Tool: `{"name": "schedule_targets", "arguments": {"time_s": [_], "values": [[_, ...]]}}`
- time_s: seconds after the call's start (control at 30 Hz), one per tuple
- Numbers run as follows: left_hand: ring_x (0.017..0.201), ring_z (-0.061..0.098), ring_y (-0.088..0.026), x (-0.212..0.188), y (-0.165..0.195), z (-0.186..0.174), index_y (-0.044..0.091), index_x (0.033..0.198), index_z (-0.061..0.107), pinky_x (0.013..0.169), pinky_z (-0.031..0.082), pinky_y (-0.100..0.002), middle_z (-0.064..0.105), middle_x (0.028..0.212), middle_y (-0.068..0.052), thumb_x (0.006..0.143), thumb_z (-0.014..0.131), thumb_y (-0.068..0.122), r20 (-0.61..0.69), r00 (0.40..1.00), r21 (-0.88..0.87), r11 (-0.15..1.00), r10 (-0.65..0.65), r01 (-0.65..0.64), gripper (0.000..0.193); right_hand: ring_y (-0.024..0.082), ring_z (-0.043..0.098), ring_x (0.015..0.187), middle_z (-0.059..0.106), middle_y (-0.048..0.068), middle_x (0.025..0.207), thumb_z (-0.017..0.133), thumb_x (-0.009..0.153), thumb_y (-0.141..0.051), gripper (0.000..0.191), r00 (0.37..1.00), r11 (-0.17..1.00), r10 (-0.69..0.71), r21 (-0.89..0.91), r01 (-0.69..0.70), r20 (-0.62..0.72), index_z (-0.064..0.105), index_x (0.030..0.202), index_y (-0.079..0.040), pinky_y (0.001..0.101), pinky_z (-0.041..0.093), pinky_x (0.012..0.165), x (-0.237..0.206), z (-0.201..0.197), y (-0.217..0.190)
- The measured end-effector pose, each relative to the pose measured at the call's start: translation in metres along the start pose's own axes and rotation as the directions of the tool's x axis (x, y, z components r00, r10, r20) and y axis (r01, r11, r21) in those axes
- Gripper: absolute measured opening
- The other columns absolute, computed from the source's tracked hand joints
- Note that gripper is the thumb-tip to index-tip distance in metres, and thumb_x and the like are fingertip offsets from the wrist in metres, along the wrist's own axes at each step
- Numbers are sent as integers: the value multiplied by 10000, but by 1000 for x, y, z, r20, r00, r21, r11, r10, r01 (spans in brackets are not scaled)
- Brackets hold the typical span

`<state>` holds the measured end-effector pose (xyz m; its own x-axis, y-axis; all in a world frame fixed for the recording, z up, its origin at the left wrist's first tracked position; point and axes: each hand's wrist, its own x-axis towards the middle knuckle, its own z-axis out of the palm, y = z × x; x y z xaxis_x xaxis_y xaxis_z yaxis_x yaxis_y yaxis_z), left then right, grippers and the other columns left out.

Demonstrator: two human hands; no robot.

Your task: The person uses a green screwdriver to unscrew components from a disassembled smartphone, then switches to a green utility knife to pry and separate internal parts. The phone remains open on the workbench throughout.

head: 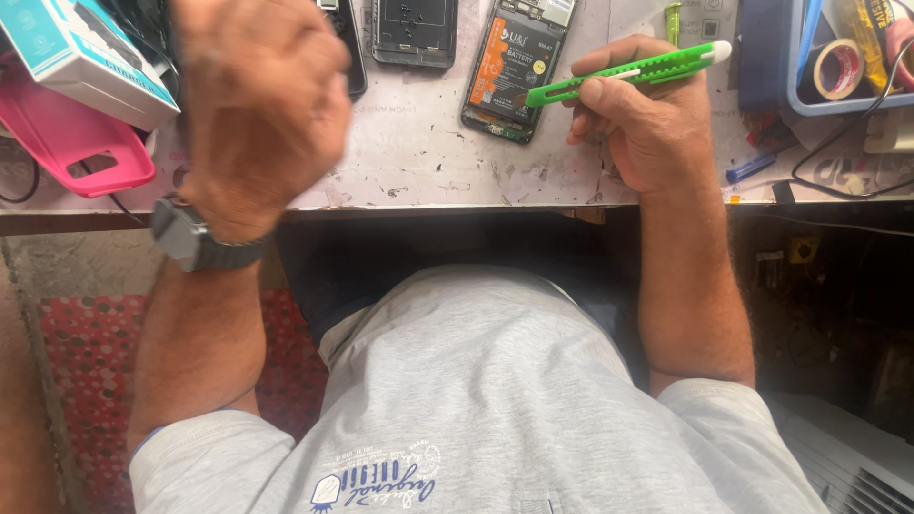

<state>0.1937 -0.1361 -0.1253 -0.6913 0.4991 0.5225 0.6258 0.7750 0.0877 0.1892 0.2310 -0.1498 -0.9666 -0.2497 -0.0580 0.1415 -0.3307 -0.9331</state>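
My right hand (645, 119) grips a green plastic pen-shaped tool (628, 71), its tip lying on an opened phone (519, 67) with its battery and orange label exposed. My left hand (259, 100), blurred and raised above the worktable (419, 162), has its fingers curled closed; nothing shows in it. A grey wristwatch (190, 238) sits on that wrist. A second opened phone body (414, 30) lies at the far edge, and a dark phone edge (350, 48) shows beside my left hand.
A pink phone case (71, 143) and a white-and-teal box (81, 52) lie at the left. A blue tray (828, 57) holding a tape roll (840, 69) stands at the right, with cables and a small blue piece (750, 168) near the table's front edge.
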Motion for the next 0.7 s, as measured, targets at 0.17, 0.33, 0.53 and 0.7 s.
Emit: {"name": "schedule_targets", "arguments": {"time_s": [0.17, 0.33, 0.53, 0.7], "values": [[998, 594, -178, 20, 35, 16, 57, 1016, 727, 997, 373, -414, 663, 1073, -30, 905, 766, 65, 9, 995, -151, 984, 97, -95, 118, 220, 724, 693, 708, 190, 880, 688, 1038, 67, 106, 991, 991, -126, 61, 122, 55, 659, 1134, 99, 334, 639, 646, -3, -8, 6], [1020, 593, -189, 31, 50, 25, 61, 1103, 739, 998, 364, -418, 657, 1103, -21, 877, 845, 148, 39, 992, -190, 975, 121, -112, 264, 239, 737, 809, 702, 182, 963, 685, 1132, -56, 135, 909, 898, -412, -194, 395, -57, 627, 1198, 46, 335, 607, 592, 0, -8, 17], [1107, 555, -193, 32, 46, 38, 101, 1112, 752, 1089, 329, -466, 645, 1169, -12, 913, 851, 175, 91, 987, -189, 976, 129, -110, 234, 206, 712, 772, 761, 120, 1065, 587, 1142, -256, 233, 833, 710, -552, -504, 491, 34, 599, 1317, -104, 295, 576, 613, 9, 7, 16], [1194, 518, -202, 29, 46, 45, 105, 1070, 770, 1105, 286, -501, 631, 1224, -15, 912, 859, 199, 85, 989, -223, 969, 123, -102, 204, 229, 677, 949, 724, 108, 1206, 645, 1147, -179, 217, 871, 368, -451, -849, 379, 193, 573, 1345, -127, 336, 567, 783, 11, 22, 0]]}}
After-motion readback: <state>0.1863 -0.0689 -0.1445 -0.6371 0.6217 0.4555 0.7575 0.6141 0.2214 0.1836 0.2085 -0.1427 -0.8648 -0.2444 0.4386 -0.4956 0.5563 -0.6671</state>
